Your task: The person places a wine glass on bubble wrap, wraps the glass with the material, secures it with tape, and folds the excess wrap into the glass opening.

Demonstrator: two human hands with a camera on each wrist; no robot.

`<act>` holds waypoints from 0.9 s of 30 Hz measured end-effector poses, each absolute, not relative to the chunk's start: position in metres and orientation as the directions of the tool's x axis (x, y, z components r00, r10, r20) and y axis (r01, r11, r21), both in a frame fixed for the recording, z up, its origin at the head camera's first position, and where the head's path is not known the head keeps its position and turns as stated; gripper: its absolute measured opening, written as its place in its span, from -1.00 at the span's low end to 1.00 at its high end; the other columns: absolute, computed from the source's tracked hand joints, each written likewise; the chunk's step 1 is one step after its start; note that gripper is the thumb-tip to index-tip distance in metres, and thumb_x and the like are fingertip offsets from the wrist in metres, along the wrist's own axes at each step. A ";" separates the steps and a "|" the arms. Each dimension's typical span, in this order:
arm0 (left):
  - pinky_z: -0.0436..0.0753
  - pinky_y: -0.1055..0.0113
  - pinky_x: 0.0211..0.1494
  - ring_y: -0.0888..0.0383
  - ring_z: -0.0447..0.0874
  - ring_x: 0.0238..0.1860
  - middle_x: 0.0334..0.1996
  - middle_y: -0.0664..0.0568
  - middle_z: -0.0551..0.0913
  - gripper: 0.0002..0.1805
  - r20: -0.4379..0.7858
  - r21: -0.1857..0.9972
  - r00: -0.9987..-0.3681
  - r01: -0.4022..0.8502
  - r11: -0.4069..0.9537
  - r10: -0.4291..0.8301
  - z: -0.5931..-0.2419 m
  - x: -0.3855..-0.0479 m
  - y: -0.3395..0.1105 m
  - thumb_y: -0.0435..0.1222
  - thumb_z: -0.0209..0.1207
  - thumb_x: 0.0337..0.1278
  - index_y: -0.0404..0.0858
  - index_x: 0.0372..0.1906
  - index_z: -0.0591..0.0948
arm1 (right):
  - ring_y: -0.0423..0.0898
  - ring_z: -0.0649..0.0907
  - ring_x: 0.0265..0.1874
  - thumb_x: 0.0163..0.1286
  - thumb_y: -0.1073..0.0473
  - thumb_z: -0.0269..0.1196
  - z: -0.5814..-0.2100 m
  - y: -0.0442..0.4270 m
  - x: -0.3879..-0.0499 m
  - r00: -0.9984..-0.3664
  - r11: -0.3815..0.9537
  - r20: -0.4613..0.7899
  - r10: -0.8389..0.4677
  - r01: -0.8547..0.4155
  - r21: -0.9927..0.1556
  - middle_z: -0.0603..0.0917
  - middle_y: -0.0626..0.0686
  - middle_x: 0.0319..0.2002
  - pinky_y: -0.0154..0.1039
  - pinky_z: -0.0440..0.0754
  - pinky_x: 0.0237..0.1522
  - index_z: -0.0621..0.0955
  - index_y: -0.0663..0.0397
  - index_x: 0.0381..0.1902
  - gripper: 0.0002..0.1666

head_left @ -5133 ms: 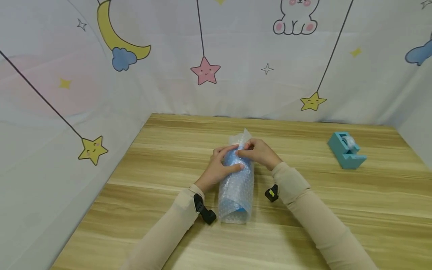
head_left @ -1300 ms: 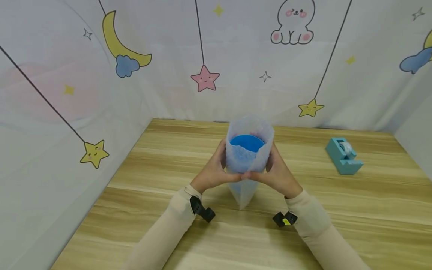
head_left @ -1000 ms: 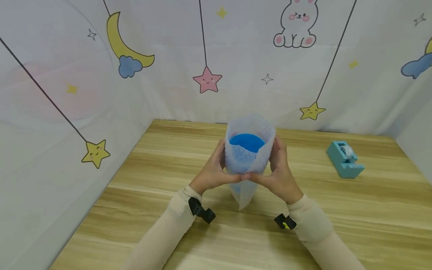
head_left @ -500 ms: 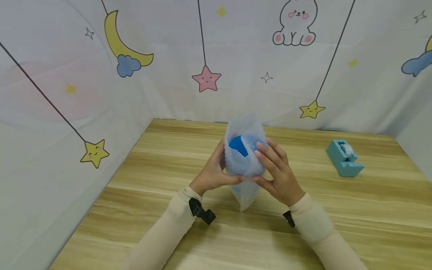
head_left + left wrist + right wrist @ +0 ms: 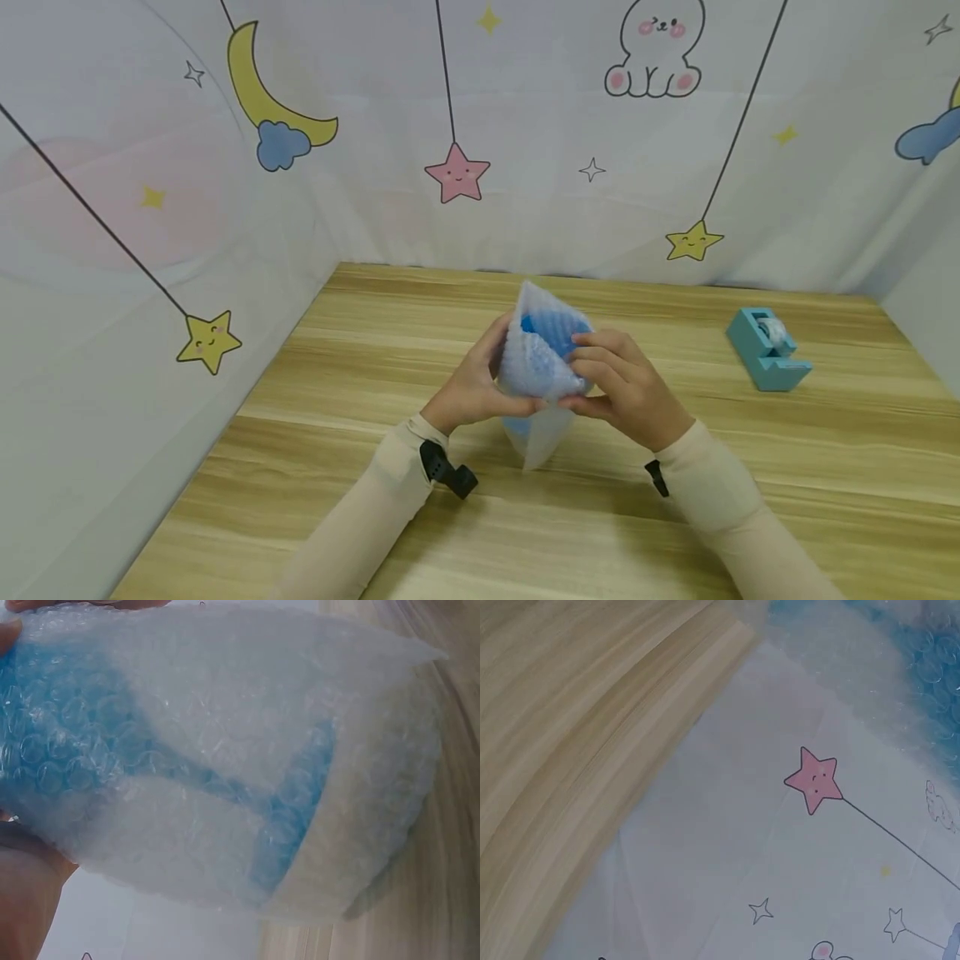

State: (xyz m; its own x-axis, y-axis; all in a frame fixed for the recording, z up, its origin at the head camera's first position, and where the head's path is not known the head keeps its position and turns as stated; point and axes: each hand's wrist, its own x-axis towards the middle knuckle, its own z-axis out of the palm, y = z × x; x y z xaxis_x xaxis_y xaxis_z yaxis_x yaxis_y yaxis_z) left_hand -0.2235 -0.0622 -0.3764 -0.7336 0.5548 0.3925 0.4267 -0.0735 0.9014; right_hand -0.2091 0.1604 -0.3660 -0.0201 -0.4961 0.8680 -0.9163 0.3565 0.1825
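Observation:
A blue goblet (image 5: pixel 67 712) shows through a loose roll of bubble wrap (image 5: pixel 536 367). In the left wrist view its bowl, stem and foot are visible, with the wrap reaching past the foot. My left hand (image 5: pixel 476 379) grips the bundle from the left, thumb across the near side. On the right, my right hand (image 5: pixel 630 383) holds the upper edge of the wrap, with fingers folding it inward over the goblet's mouth and thumb beneath. Only a small patch of the blue rim shows at the opening. The right wrist view catches just part of the wrap (image 5: pixel 930 667).
A teal tape dispenser (image 5: pixel 768 350) with a roll of clear tape stands at the right of the wooden table (image 5: pixel 337 367). White cloth (image 5: pixel 375 192) printed with stars and a moon hangs behind and at the sides.
The bundle, earlier lying on the table, was lifted with its opening towards me. My right hand then moved onto the rim and folded the right side of the wrap over the goblet's mouth.

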 end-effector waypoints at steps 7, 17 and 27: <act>0.51 0.14 0.20 0.00 0.41 0.21 0.25 -0.19 0.34 0.07 0.400 0.897 -0.701 0.431 -0.097 0.590 -0.379 -0.224 -0.063 -0.59 0.38 -0.24 -0.15 0.46 0.11 | -0.03 0.50 -0.29 0.41 -0.10 0.10 -0.367 0.160 -0.211 -0.025 0.323 0.847 -0.531 -0.930 0.175 0.55 0.06 -0.41 -0.17 0.46 -0.17 0.48 0.25 -0.43 -0.52; 0.47 0.12 0.24 0.05 0.41 0.21 0.24 -0.20 0.35 0.01 0.419 0.891 -0.659 0.430 -0.144 0.625 -0.382 -0.225 -0.061 -0.50 0.40 -0.17 -0.17 0.44 0.12 | -0.10 0.44 -0.41 0.44 -0.13 0.09 -0.366 0.159 -0.209 -0.062 0.327 0.841 -0.537 -0.935 0.140 0.46 0.00 -0.50 -0.19 0.39 -0.25 0.40 0.16 -0.54 -0.49; 0.47 0.05 0.26 0.02 0.40 0.22 0.27 -0.21 0.32 0.12 0.403 0.910 -0.704 0.377 -0.173 0.585 -0.380 -0.226 -0.065 -0.15 0.51 -0.22 -0.13 0.46 0.08 | 0.09 0.46 0.07 0.34 -0.19 0.21 -0.354 0.160 -0.201 -0.168 0.294 0.889 -0.427 -0.955 -0.039 0.54 0.28 -0.04 -0.31 0.32 0.31 0.49 0.42 -0.08 -0.32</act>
